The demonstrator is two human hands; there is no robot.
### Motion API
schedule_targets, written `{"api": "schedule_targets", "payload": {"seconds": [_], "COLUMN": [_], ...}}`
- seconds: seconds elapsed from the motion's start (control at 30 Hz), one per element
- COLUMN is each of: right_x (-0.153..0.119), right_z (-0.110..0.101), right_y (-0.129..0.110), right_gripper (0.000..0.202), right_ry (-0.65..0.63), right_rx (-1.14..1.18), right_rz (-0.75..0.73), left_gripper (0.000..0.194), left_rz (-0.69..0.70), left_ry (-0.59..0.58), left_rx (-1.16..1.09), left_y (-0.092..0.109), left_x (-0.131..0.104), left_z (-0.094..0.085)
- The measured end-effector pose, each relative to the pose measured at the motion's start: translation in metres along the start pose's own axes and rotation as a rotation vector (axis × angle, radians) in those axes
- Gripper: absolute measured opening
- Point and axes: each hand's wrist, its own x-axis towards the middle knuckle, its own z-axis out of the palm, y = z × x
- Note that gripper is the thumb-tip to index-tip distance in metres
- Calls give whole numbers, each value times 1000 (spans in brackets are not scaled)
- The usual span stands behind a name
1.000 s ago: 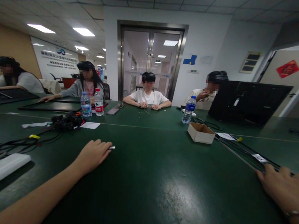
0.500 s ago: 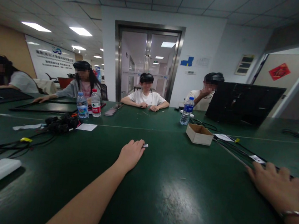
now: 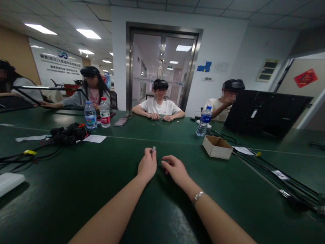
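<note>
My left hand (image 3: pixel 147 165) is closed around a small silvery metal piece (image 3: pixel 154 149), whose end sticks up past the fingers; its kind is too small to make out. Just to the right, my right hand (image 3: pixel 175 167) reaches in over the green table (image 3: pixel 107 194) with fingers loosely bent and apart. I see nothing between them. A narrow gap separates the two hands, and a silver bracelet (image 3: pixel 197 197) circles my right wrist.
An open cardboard box (image 3: pixel 217 150) and a water bottle (image 3: pixel 204 121) stand beyond on the right, near black cables (image 3: pixel 287 183) and a monitor (image 3: pixel 266 112). Two bottles (image 3: pixel 105 112) and a dark cable bundle (image 3: pixel 68 134) are at left. Several people sit across the table.
My right hand has come from the cables at far right to beside my left hand. My left hand has turned the silvery piece upward. A person at left has raised a dark flat panel.
</note>
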Motion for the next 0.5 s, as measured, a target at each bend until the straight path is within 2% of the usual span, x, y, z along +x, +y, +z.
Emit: {"api": "schedule_targets", "payload": {"seconds": [0.07, 0.13, 0.23, 0.33, 0.5], "right_x": [8, 11, 10, 6, 4], "right_z": [23, 31, 29, 25, 23], "right_y": [-8, -11, -10, -7, -7], "right_gripper": [18, 17, 24, 32, 36], "right_ry": [-24, -18, -31, -42, 68], "right_rx": [212, 359, 520, 569, 570], "right_rz": [34, 62, 86, 81, 4], "left_gripper": [29, 27, 24, 23, 23], "left_rz": [-39, -39, 13, 55, 53], "left_ry": [45, 71, 105, 108, 82], "left_rx": [-34, -61, -108, -185, -389], "left_y": [2, 2, 2, 1, -7], "left_x": [2, 2, 2, 1, 9], "left_z": [7, 11, 15, 17, 13]}}
